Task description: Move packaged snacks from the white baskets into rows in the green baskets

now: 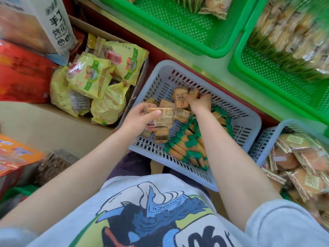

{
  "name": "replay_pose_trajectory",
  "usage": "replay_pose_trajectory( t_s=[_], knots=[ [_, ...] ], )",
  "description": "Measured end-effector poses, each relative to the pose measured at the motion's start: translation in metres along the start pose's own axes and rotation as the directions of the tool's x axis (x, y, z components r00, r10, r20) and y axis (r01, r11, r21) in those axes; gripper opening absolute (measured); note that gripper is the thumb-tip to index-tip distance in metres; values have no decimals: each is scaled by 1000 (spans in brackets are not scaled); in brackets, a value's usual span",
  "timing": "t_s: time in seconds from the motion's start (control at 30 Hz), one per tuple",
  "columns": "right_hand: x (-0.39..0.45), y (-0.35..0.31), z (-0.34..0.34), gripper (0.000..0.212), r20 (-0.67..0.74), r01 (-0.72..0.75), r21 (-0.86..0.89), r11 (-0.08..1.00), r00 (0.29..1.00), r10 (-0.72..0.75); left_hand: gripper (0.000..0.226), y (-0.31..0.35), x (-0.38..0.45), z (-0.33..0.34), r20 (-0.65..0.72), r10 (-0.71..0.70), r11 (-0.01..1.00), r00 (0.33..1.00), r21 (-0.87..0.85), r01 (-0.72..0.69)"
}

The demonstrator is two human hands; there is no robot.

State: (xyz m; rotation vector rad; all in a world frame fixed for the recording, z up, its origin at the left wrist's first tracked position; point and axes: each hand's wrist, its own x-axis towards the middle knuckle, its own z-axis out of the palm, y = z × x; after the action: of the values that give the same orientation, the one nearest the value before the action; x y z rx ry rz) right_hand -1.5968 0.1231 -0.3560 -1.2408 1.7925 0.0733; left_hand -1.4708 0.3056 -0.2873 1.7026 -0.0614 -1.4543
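Note:
A white basket (248, 130) sits in front of me with small tan snack packets (181, 115) and green-and-orange packets (185, 145) inside. My left hand (140, 119) hovers over its left side, shut on a stack of tan packets (162, 119). My right hand (200, 103) reaches to the basket's far end, its fingers closed on a tan packet (180, 100). Two green baskets lie beyond: one (181, 32) mostly bare mesh with a few packets at its far side, the other (277, 75) holding rows of clear-wrapped biscuits (292, 36).
A second white basket (270, 139) of round wrapped cakes stands at the right. At the left, a cardboard box (140, 77) holds yellow-green snack bags (90, 77). Red and orange packages (23, 73) lie at the far left.

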Motion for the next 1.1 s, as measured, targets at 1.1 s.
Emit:
replay_pose_trajectory(
  t_s=[1.1],
  knots=[
    [-111,29,-284,17,69,284,514,810,927,-368,40,132,-48,283,508,240,971,827,-122,-207]
  ],
)
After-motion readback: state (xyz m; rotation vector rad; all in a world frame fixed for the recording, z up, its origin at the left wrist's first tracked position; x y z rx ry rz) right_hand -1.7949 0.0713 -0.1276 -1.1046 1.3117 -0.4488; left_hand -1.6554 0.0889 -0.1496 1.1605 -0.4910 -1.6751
